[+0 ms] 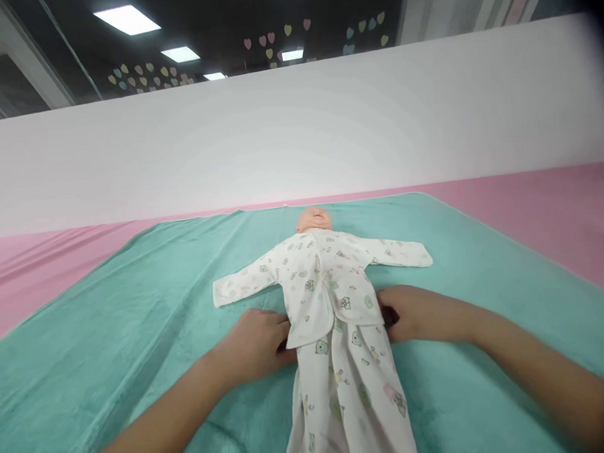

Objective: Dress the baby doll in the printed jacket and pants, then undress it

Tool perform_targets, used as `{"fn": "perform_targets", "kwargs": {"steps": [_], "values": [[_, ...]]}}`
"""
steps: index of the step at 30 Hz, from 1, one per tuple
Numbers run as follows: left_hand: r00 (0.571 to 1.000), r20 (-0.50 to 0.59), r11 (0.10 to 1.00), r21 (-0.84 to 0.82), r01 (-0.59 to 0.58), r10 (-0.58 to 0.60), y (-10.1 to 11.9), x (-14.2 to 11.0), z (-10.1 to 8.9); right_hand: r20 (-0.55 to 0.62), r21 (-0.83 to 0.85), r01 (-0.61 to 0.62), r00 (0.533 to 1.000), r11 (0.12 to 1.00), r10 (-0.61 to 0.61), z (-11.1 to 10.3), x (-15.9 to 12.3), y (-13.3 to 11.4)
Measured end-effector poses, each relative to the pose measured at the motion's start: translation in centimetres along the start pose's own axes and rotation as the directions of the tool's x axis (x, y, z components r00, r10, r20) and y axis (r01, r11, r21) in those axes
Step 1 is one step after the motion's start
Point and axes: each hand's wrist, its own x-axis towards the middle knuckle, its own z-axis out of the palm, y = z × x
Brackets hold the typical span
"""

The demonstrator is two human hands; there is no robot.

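Note:
A baby doll [314, 218] lies on its back, its head at the far end. It is dressed in a white printed baby jacket [309, 279] and matching baby pants [346, 391]. Both sleeves stretch out sideways with no doll hands showing. At the left of the waist, my left hand [260, 342] is closed, fingertips going under the jacket's hem against the pants' top. My right hand [408, 312] curls closed at the opposite side of the waist, its fingertips hidden behind the cloth. The pants' waistband is covered by the jacket, and the pants' lower ends run out of view.
A teal blanket [150, 313] with shallow folds lies under the doll. Pink cloth [546, 209] shows beyond its edges on both sides. Behind stands a low white wall [278, 141] with dark glass [322, 5] above, bearing heart stickers.

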Motion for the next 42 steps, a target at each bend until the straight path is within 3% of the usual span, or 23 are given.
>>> {"fn": "perform_targets", "kwargs": {"steps": [5, 9, 11, 15, 18, 21, 24, 26, 29, 31, 34, 39, 42], "values": [[0.997, -0.049, 0.996, 0.063, -0.059, 0.062, 0.2, 0.2, 0.5, 0.04, 0.025, -0.015, 0.999, 1.0, 0.014, 2.1, 0.9, -0.7], [0.984, -0.169, 0.998, 0.004, -0.061, 0.061, -0.1, 0.1, 0.8, 0.116, 0.312, -0.051, 0.993, 0.949, 0.015, 1.5, 1.2, -1.8], [0.97, -0.242, 0.998, -0.056, -0.04, 0.025, -0.2, 0.0, 0.8, 0.149, 0.521, -0.139, 0.986, 0.842, 0.07, 1.0, 1.1, -2.1], [0.947, -0.308, 0.983, -0.18, 0.033, -0.088, 0.0, 0.0, 0.5, 0.198, 0.813, -0.264, 0.963, 0.519, 0.18, 0.5, 1.0, -2.3], [0.955, -0.275, 0.969, -0.244, 0.045, -0.114, 0.2, 0.2, 0.4, 0.313, 0.836, -0.334, 0.942, 0.435, 0.122, 0.6, 1.0, -2.6], [0.952, -0.279, 0.96, -0.275, 0.048, -0.127, 0.3, 0.3, 0.4, 0.313, 0.838, -0.308, 0.947, 0.45, 0.067, 1.2, 0.9, -2.7], [0.938, -0.317, 0.96, -0.276, 0.05, -0.14, 0.3, 0.3, 0.6, 0.279, 0.811, -0.274, 0.958, 0.517, 0.069, 1.7, 0.9, -2.6], [0.93, -0.338, 0.963, -0.263, 0.053, -0.144, 0.3, 0.3, 0.6, 0.254, 0.753, -0.249, 0.964, 0.609, 0.081, 1.7, 0.8, -2.5], [0.927, -0.348, 0.969, -0.239, 0.055, -0.139, 0.4, 0.2, 0.5, 0.271, 0.598, -0.164, 0.963, 0.784, -0.005, 0.8, 0.6, -2.5], [0.93, -0.341, 0.971, -0.23, 0.058, -0.136, 0.5, 0.2, 0.4, 0.347, 0.478, -0.125, 0.936, 0.869, -0.056, 0.0, 0.3, -2.7], [0.934, -0.331, 0.972, -0.227, 0.061, -0.135, 0.6, 0.2, 0.3, 0.476, 0.332, -0.179, 0.879, 0.926, 0.0, -0.9, 0.0, -2.7], [0.948, -0.28, 0.966, -0.247, 0.081, -0.152, 0.6, 0.3, 0.3, 0.599, 0.14, -0.284, 0.787, 0.948, 0.148, -0.3, 0.0, -2.4], [0.948, -0.279, 0.964, -0.251, 0.085, -0.156, 0.6, 0.4, 0.4, 0.615, 0.136, -0.321, 0.769, 0.937, 0.174, 0.5, 0.2, -2.4]]}}
